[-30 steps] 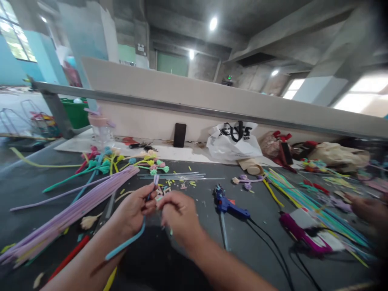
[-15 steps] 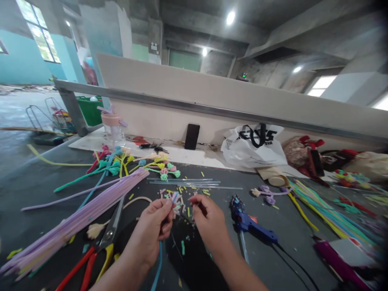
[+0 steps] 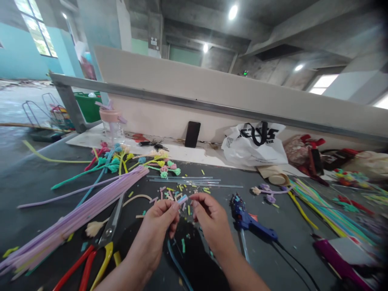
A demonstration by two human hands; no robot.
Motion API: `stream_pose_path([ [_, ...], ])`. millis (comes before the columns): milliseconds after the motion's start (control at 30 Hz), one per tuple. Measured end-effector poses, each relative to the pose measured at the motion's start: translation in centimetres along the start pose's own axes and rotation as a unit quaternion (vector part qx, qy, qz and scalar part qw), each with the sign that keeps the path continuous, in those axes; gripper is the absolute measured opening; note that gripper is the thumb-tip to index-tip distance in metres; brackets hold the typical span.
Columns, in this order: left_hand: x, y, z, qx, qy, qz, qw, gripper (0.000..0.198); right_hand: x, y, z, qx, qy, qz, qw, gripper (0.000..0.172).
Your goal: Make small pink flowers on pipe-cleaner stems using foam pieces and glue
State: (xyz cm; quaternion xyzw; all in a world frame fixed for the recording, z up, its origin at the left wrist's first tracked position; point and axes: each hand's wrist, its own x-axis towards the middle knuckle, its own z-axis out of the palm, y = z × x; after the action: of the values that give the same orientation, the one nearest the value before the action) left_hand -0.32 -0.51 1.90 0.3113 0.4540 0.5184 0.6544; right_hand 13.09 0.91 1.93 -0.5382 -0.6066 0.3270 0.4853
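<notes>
I have both forearms coming in from the near edge, hands close together above the dark table (image 3: pixel 36 190). My left hand (image 3: pixel 160 220) pinches the blue pipe cleaner (image 3: pixel 175 258) at its top, stem hanging near me. My right hand (image 3: pixel 212 220) has thumb and forefinger pressed together just right of it.

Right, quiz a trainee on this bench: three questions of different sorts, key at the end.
1. True or false: the blue glue gun lies to the right of the right hand.
2. The big pipe-cleaner bundle to the left of the left hand is: A lilac, B black, C orange.
3. Fill in: the blue pipe cleaner hangs below the ____ hand, whose fingers pinch it.
Key: 1 true; 2 A; 3 left.
</notes>
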Motion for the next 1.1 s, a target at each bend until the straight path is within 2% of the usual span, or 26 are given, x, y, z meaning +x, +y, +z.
stream_pose_path([
  [167, -0.10, -0.03, -0.01, 0.006, -0.012, 0.023, 1.000, 0.022, -0.35, -0.61, -0.01, 0.016, -0.019, -0.010, 1.000, 0.020],
  [400, -0.08, -0.27, 0.00, 0.060, -0.012, 0.019, 0.998, 0.020, -0.30, -0.39, 0.12, 0.111, -0.029, 0.026, 0.993, 0.020],
  [667, -0.21, -0.29, 0.08, 0.112, -0.018, 0.028, 0.993, 0.018, -0.15, -0.62, 0.05, 0.119, -0.037, 0.036, 0.991, 0.014],
  [900, 0.03, -0.79, -0.10, 0.114, -0.034, 0.053, 0.991, 0.016, -0.33, -0.65, -0.26, 0.164, -0.052, 0.023, 0.985, 0.022],
  [1100, -0.02, -0.70, -0.09, 0.143, -0.037, 0.073, 0.986, 0.014, -0.27, -0.57, -0.04, 0.196, -0.067, 0.043, 0.977, 0.018],
])
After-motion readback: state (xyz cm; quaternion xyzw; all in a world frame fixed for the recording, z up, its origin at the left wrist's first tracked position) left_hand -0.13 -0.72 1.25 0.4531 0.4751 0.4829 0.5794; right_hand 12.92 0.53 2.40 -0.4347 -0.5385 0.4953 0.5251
